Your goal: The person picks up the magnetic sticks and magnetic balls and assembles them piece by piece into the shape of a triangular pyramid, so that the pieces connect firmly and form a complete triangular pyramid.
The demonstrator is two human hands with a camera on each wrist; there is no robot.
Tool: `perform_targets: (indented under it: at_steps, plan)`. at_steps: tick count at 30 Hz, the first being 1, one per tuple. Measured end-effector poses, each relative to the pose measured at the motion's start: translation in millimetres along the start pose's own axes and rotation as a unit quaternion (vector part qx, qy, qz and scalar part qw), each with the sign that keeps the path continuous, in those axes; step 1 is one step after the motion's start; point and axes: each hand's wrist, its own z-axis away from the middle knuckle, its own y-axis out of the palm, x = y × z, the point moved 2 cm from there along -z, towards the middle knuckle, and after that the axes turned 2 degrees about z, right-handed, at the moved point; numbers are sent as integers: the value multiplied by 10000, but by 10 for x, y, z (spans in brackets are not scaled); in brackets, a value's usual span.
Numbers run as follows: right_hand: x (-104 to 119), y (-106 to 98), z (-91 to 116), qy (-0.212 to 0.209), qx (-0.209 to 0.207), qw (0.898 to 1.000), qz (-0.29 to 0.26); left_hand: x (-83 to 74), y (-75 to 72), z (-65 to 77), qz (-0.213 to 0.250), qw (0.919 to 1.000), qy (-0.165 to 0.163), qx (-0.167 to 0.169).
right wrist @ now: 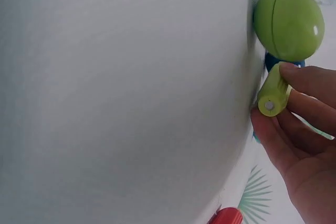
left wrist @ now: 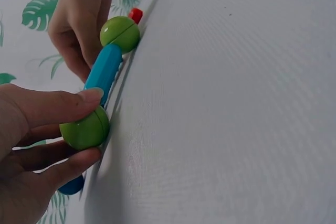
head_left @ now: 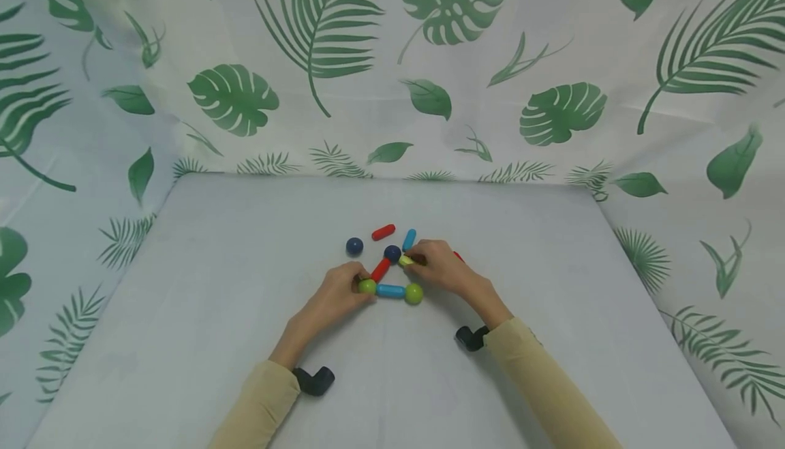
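My left hand grips a green ball between thumb and fingers. A blue rod runs from that ball to a second green ball. From the gripped ball a red rod slants up to a dark blue ball. Between thumb and fingers, my right hand pinches a short yellow-green rod; a small silvery disc shows in its end in the right wrist view. One end of this rod lies at or close to the dark blue ball; whether they touch I cannot tell.
Beyond the hands lie a loose dark blue ball, a red rod and a light blue rod. Another red piece is partly hidden behind the right hand. A leaf-printed cloth stands behind the white table.
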Motion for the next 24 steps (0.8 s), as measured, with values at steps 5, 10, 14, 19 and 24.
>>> perform_targets:
  at_steps: [5,10,14,19,24]
  plan:
    - [33,-24,3,343,126,9991,-212,-13,14,-5,36,9999,-103,-32]
    - [42,-52,0,679,275,9959,-527,-20,16,-2,85,9998,-126,-89]
    - [36,-36,5,962,328,9919,-759,-27,23,-6,80,9998,-133,-97]
    - [71,-6,11,1128,346,9866,-1130,-34,19,5,110,9997,-186,-101]
    - [85,7,50,1085,340,9863,-1195,-41,24,20,157,9995,-251,-86]
